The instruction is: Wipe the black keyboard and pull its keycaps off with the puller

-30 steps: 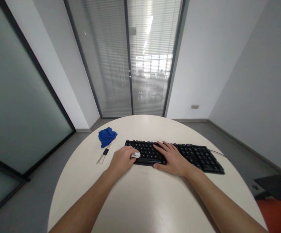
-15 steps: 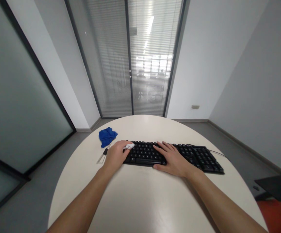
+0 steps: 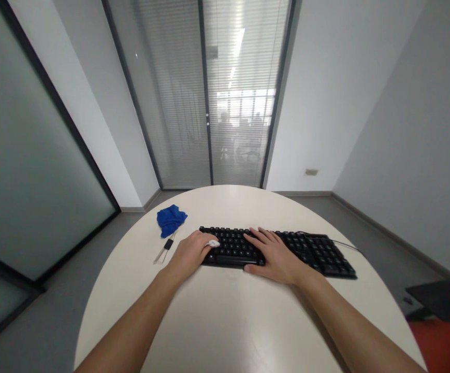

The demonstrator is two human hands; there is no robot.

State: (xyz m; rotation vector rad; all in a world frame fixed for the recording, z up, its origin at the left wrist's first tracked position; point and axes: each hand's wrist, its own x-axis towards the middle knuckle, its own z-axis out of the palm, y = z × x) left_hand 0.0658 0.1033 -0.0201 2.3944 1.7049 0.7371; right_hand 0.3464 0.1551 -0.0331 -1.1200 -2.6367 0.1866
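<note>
Okay, our left hand pinches a white wad at the keyboard's left end; our right hand, fingers spread, probably braces it.

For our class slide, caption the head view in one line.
Left hand with white wad at the keyboard, right hand spread on it, blue cloth and clip beside.

office room, glass partitions, blinds, round table
</note>
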